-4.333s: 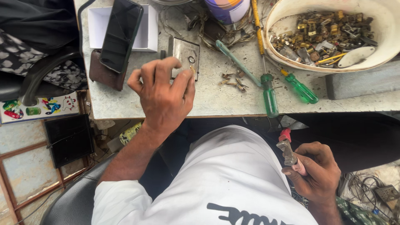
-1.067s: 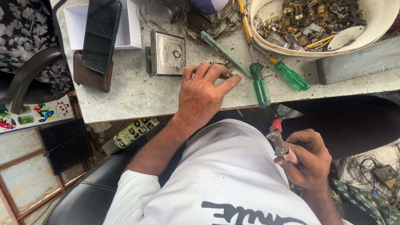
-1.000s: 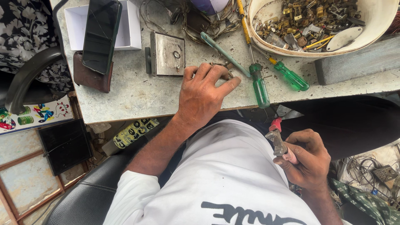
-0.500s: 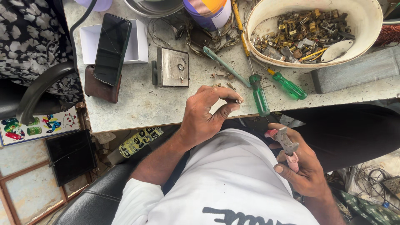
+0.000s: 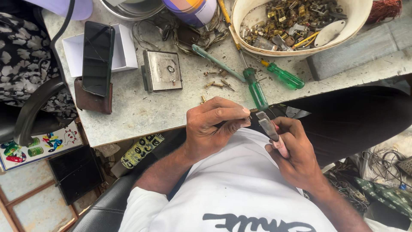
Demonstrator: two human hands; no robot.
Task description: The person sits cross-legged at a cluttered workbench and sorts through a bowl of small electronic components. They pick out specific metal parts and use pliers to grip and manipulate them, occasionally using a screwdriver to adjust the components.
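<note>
My left hand (image 5: 216,124) hovers at the table's front edge above my lap, fingertips pinched on a small dark metal piece (image 5: 249,117). My right hand (image 5: 294,154) is shut on a pair of pliers (image 5: 269,129) with pink handles, the jaws pointing up to the left and almost meeting the left fingertips. On the table beyond lie a few loose brass screws (image 5: 216,83), a square metal lock plate (image 5: 162,71) and two green-handled screwdrivers (image 5: 256,91) (image 5: 284,77).
A cream bowl (image 5: 240,36) of brass and metal scraps stands at the back right beside a grey block (image 5: 352,56). A phone (image 5: 98,58) rests on a white box and a brown wallet at left. A spray can (image 5: 193,10), tangled wires and a black chair arm (image 5: 34,107) are around.
My left hand has left the tabletop and drawn back to the table edge with a small piece pinched. My right hand has risen from my lap, bringing the pliers up to meet it.
</note>
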